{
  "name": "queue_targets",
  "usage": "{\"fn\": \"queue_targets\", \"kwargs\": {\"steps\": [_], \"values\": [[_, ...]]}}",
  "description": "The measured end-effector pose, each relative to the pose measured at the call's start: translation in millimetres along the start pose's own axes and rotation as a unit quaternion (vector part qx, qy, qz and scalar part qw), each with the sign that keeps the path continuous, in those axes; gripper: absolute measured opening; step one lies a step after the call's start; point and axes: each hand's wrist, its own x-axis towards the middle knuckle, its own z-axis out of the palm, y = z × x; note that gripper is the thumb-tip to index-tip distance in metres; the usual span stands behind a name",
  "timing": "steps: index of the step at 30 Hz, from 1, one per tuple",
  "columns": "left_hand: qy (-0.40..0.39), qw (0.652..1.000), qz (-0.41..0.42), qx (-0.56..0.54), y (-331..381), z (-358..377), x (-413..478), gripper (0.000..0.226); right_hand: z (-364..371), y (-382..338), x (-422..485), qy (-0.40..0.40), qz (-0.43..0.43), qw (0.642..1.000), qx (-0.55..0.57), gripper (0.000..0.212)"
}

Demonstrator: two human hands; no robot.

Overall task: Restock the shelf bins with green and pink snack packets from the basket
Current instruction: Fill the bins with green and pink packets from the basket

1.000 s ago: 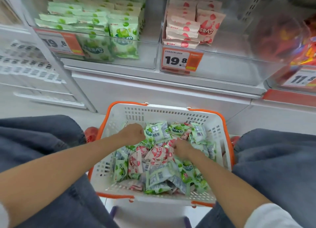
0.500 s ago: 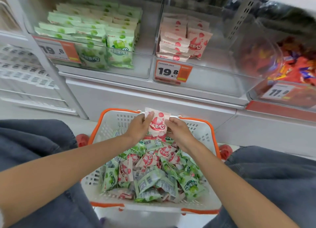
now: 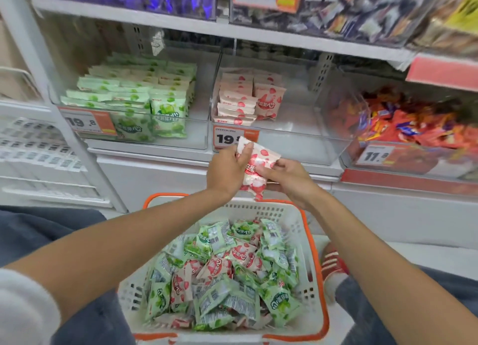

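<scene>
Shop aisle: white shelving (image 3: 181, 26), row of clear bins. Left hand (image 3: 227, 170) and right hand (image 3: 291, 180) each pinch same pink packet (image 3: 254, 168), held above far rim of basket (image 3: 314, 254), just before price tag (image 3: 227, 137) of pink bin (image 3: 289, 137). Green bin (image 3: 198, 135) to its left, stacked fuller. Basket between knees, heaped with mixed green and pink packets (image 3: 225, 267). Bin of orange-red sweets (image 3: 413, 127) at right.

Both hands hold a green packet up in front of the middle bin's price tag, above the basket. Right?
No: the head view shows the packet is pink, not green. The left hand and right hand do hold it before the price tag, above the basket.
</scene>
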Motion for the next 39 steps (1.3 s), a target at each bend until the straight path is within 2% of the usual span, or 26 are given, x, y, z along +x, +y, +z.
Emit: {"fn": "queue_targets", "kwargs": {"steps": [5,8,10,13,16,21,25,26,30,39], "values": [[0.018,0.996,0.079,-0.022,58.9,-1.4,59.3,0.049,-29.7,-64.0,14.5,0.047,-0.066,0.997,-0.006,0.021],[0.008,0.993,0.114,-0.017,76.2,0.8,104.0,0.039,-49.4,-93.7,39.0,0.108,-0.102,0.989,-0.012,0.019],[-0.012,0.990,0.129,0.053,73.8,1.1,131.0,0.037,-64.5,-103.9,65.0,0.159,-0.104,0.982,-0.020,0.017],[-0.063,0.958,0.114,0.255,55.3,0.3,159.5,0.042,-79.4,-100.0,115.0,0.201,-0.065,0.975,-0.066,0.014],[-0.120,0.934,0.095,0.324,32.1,2.9,171.0,0.038,-77.5,-85.0,163.1,0.204,-0.013,0.970,-0.132,0.017],[-0.101,0.958,0.066,0.259,8.9,8.2,181.0,0.043,-61.1,-69.6,211.2,0.229,0.018,0.955,-0.186,0.035],[-0.072,0.959,0.087,0.259,8.6,9.0,175.5,0.046,-67.5,-53.1,242.3,0.223,0.062,0.933,-0.276,0.071],[-0.068,0.959,0.091,0.259,8.2,9.5,174.8,0.047,-68.7,-50.7,245.6,0.212,0.066,0.932,-0.286,0.072],[-0.066,0.959,0.094,0.258,6.5,10.3,175.1,0.050,-49.7,-58.8,225.6,0.165,0.025,0.935,-0.312,0.046],[-0.061,0.962,0.096,0.249,6.3,10.5,173.0,0.049,-46.1,-59.3,219.8,0.175,0.005,0.928,-0.328,0.042]]}}
